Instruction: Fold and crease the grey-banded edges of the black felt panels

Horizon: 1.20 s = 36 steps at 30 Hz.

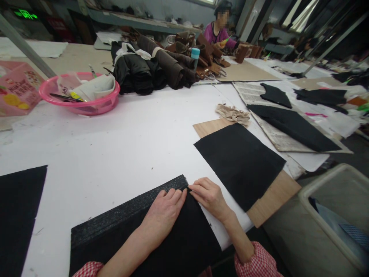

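Note:
A black fabric piece (173, 246) lies in front of me on the white table, with a speckled dark strip (127, 209) along its far edge. My left hand (165, 213) rests on the fabric, its fingers stretched out just below the strip near the right-hand corner. At that same corner my right hand (209, 198) pinches the fabric's edge between thumb and fingers. The two hands' fingertips almost meet there. To the right, another black fabric piece (240, 161) covers most of a wooden board (273, 200).
A pink basin (83, 107) holding scraps and tools stands at the back left. Dark material rolls (138, 69) lie behind. A beige cloth (233, 114) touches the board. A grey bin (325, 215) is at the right. Across the table sits a person in purple (216, 34).

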Tool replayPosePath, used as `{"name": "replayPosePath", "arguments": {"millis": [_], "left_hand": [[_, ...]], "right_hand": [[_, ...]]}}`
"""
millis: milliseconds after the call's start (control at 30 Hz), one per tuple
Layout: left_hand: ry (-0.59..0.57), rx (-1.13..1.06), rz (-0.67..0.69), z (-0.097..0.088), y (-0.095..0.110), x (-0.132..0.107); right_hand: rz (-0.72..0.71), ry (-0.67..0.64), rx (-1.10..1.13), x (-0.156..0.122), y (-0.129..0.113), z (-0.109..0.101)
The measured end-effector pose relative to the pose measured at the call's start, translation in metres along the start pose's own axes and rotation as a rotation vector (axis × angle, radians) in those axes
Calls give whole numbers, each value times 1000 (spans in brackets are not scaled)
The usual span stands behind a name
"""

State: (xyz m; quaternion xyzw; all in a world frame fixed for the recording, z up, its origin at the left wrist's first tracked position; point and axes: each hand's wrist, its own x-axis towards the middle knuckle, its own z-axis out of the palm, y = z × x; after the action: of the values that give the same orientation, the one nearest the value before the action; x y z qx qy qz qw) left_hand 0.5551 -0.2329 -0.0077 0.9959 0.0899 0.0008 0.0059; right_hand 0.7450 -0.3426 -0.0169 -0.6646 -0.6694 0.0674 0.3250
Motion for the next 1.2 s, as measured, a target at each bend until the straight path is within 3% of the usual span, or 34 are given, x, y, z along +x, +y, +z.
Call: {"name": "replayPosePath", "arguments": {"millis": [233, 400, 667, 1200], "left_hand": [[1, -2, 6, 0, 0, -1], [1, -5, 7, -1, -1, 0], [-7, 5, 5, -1, 0, 0], [-22, -36, -22, -6, 1, 5]], "right_hand": [[86, 132, 104, -3, 4, -1], [14, 31, -44, -3, 3, 3], [-32, -21, -177, -3, 2, 7], [-13, -110, -198, -6, -2, 0]]}}
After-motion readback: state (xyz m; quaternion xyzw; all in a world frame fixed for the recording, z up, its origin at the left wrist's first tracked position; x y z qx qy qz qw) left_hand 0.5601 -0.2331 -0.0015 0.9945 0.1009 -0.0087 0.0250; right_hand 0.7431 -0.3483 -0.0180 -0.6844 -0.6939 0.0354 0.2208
